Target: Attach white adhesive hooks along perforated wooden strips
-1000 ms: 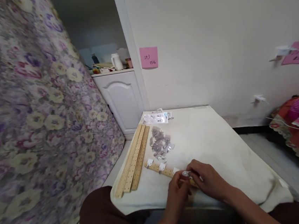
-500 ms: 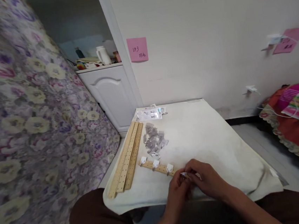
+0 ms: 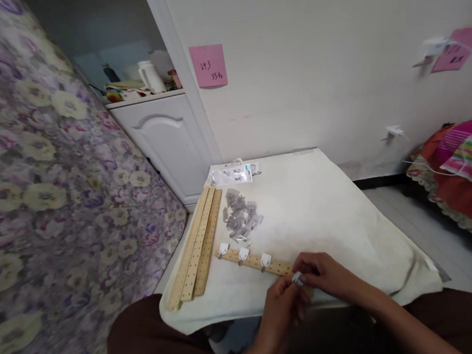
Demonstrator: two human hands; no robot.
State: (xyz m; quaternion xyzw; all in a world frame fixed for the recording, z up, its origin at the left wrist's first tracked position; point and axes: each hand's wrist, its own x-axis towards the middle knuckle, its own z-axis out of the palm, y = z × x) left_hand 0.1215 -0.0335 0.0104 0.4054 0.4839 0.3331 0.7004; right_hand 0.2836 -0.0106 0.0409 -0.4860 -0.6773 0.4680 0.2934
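Note:
My left hand and my right hand meet near the table's front edge, both with fingers closed. Between their fingertips is a small silvery-white piece; its exact kind is hard to make out. Just behind the hands lies a short wooden strip with holes, its right end partly hidden by them. Along that strip stand three small metal pieces with white tags, the nearest being a tagged piece left of my hands.
Long perforated wooden strips lie along the table's left side. Beside them is a pile of small clear bags with metal bits. A flat clear package rests at the back edge of the cloth-covered table.
My fingers have shifted around the small piece, which now shows more plainly between the fingertips. More of the short strip's right end is uncovered. The camera view has shifted slightly.

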